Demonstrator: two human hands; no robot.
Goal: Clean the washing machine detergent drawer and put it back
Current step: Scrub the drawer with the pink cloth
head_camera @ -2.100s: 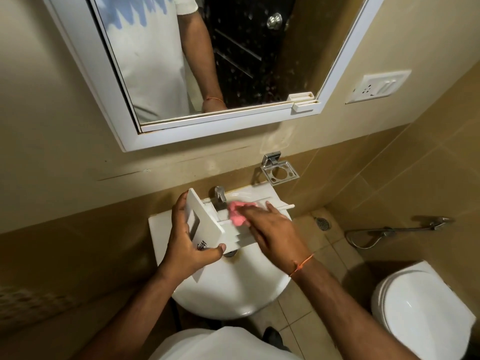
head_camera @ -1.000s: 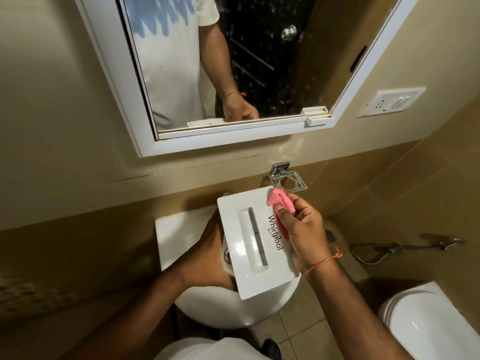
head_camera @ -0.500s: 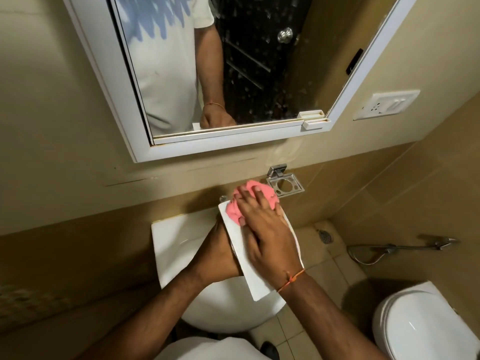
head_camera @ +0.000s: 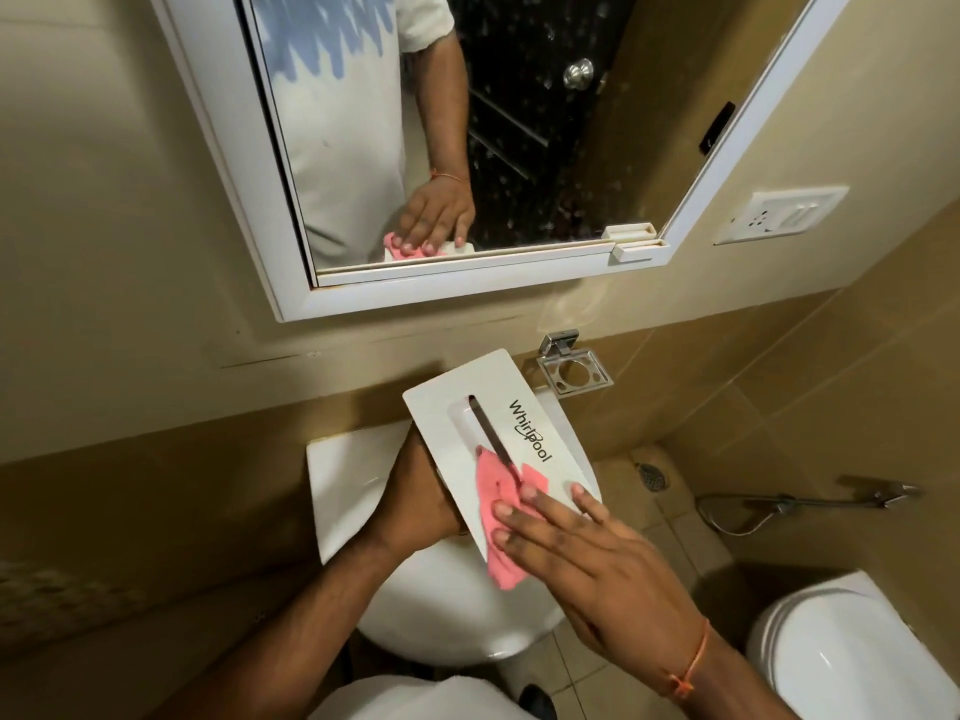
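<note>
The white detergent drawer (head_camera: 457,402) is held over the white washbasin (head_camera: 337,480), its flat front panel with the Whirlpool lettering and a long handle slot facing up at me. My left hand (head_camera: 415,498) grips the drawer from underneath on its left side, mostly hidden by the panel. My right hand (head_camera: 582,548) lies flat with fingers spread, pressing a pink cloth (head_camera: 501,517) against the near end of the panel, over the lower end of the slot. The drawer's compartments are out of sight beneath the panel.
A white-framed mirror (head_camera: 467,288) hangs above the basin and reflects my hand and the cloth. A chrome holder (head_camera: 574,374) is fixed to the wall right of the drawer. A toilet (head_camera: 852,662) stands at the lower right, a hose sprayer (head_camera: 810,498) hangs on the right wall, and a switch plate (head_camera: 779,215) sits above it.
My right hand has slid the pink cloth from the far end of the panel down to the near end, uncovering the slot and lettering. Earlier the drawer was turned panel-up.
</note>
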